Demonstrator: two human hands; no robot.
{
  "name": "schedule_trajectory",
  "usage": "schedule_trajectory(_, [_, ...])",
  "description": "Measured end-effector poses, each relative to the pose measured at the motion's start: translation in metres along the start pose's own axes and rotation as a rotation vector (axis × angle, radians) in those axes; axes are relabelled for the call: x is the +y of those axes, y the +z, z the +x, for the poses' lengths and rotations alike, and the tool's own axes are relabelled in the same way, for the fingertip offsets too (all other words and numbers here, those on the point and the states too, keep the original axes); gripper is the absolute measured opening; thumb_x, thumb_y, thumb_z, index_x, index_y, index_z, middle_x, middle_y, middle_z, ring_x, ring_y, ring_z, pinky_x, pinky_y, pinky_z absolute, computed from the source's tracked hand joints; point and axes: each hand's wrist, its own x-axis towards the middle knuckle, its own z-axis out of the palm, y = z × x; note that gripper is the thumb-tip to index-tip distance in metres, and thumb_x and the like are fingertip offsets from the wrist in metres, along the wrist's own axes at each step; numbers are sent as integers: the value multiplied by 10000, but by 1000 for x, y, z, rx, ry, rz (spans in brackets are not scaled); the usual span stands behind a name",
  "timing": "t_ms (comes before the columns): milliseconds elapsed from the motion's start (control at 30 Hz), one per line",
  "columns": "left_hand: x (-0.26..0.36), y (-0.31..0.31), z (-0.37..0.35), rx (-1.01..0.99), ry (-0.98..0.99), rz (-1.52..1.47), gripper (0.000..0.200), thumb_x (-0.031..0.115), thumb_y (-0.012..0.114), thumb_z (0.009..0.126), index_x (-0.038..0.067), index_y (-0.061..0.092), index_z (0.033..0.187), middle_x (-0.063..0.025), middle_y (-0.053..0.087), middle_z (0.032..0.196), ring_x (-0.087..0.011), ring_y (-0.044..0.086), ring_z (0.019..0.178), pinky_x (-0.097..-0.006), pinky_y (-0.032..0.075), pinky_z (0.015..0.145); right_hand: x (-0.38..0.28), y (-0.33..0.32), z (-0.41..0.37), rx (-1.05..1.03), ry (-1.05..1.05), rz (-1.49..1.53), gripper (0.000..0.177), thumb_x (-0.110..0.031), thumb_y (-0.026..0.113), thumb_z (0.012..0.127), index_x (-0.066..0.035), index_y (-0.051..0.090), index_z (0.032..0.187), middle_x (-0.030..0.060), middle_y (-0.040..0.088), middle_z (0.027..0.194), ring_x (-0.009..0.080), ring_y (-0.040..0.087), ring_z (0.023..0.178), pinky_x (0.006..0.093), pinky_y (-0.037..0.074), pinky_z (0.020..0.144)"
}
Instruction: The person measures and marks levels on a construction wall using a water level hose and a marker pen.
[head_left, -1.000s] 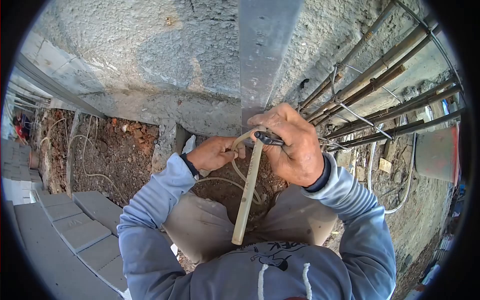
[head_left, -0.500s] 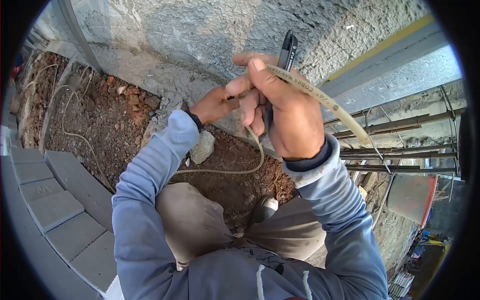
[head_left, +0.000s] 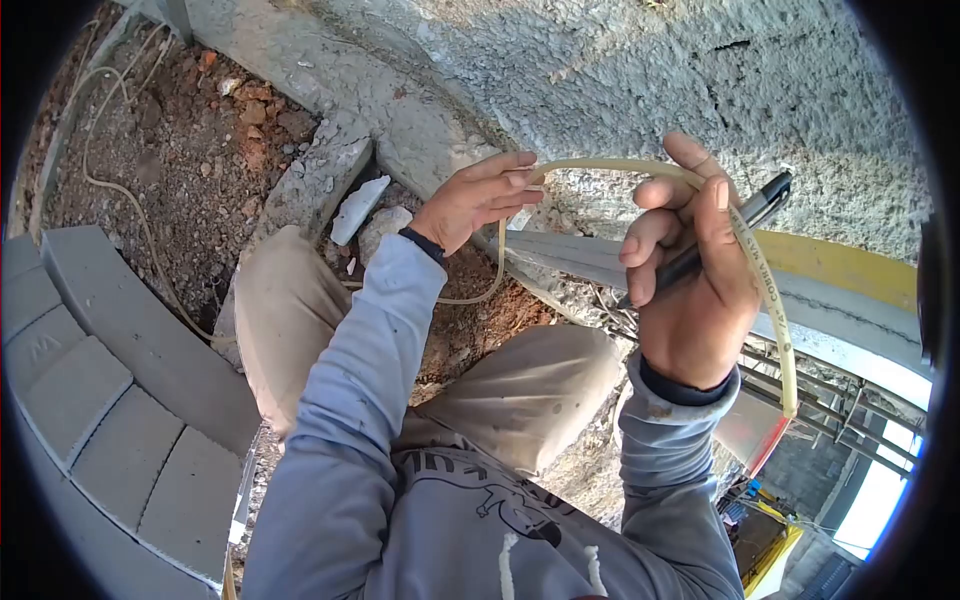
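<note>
A thin, yellowish clear hose [head_left: 770, 285] with black lettering runs between my two hands. My left hand [head_left: 470, 203] pinches the hose at its fingertips, and from there the tube hangs down in a loop toward the soil. In my right hand [head_left: 705, 270] a black marker [head_left: 768, 203] lies slanted across the palm, under bent fingers. The hose also passes between this hand's thumb and fingers, and its end dangles to the right of the wrist. Both hands are in front of the rough cement wall [head_left: 620, 60].
Grey concrete blocks [head_left: 90, 400] line the left side. Stone chunks [head_left: 358, 208] lie on the reddish soil [head_left: 180, 140]. A long metal profile [head_left: 850, 310] with a yellow strip [head_left: 840, 262] crosses the right, with thin rebar and a bucket [head_left: 745, 430] below it.
My hands have moved apart, stretching a length of hose between them. My right hand has shifted right and lower, still with the marker. The view has turned, bringing the metal profile lower.
</note>
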Motion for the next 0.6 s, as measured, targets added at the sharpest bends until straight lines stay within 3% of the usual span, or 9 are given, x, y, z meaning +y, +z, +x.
schedule_trajectory(67, [-25,-1,-18,46,-19,-124,530,368,576,919,-9,478,1278,-138,533,1271,-261,539,1187,-345,420,962,-7,-1,-3,36,34,40,449,-283,434,996,96,438,1238,134,645,915,138,599,625,189,405,407])
schedule_trajectory(133, [-37,4,-27,104,-36,-255,550,414,582,915,-9,497,1256,-131,553,1242,-264,555,1163,-338,425,949,-7,-1,-7,91,213,151,449,-283,428,996,85,419,1252,171,643,977,178,639,702,194,424,401])
schedule_trajectory(200, [-44,10,-22,168,6,253,532,488,596,886,11,593,1120,-86,627,1090,-204,599,1057,-305,439,896,-2,-1,-11,118,207,156,441,-283,428,997,81,426,1245,180,642,992,184,643,716,195,424,400])
schedule_trajectory(233, [-49,12,-14,160,10,250,532,488,596,886,11,593,1120,-86,627,1090,-204,599,1057,-305,439,896,0,-1,-12,147,200,170,434,-283,427,997,77,432,1238,188,641,1007,190,648,729,197,424,399])
schedule_trajectory(300, [-58,19,1,201,71,368,401,446,657,861,46,668,890,-76,642,820,-154,624,887,-299,469,807,1,-5,-15,147,197,204,428,-281,425,998,71,429,1242,192,635,1024,192,648,738,198,422,397])
schedule_trajectory(333, [-55,24,1,222,48,431,353,398,694,844,46,672,850,-64,630,778,-136,617,800,-288,492,690,1,-6,-18,139,198,218,427,-281,422,999,68,426,1244,191,633,1030,192,648,735,200,420,395])
schedule_trajectory(500, [-79,30,8,249,238,352,294,318,714,835,25,694,853,-78,625,747,-172,588,676,-320,485,574,-5,-5,-28,197,153,149,441,-304,409,1004,60,424,1252,181,630,1023,165,620,666,200,409,389])
schedule_trajectory(567, [-76,33,4,286,238,626,344,365,700,840,24,693,883,-103,595,894,-182,601,787,-317,502,733,-9,-5,-31,203,130,113,445,-315,414,1003,55,436,1249,179,630,1015,150,600,640,196,405,387])
schedule_trajectory(600, [-83,32,5,287,237,617,344,365,700,840,24,693,883,-103,595,894,-182,601,787,-317,502,733,-11,-3,-32,189,99,80,449,-320,414,1002,55,440,1249,179,628,1021,144,594,635,196,402,386])
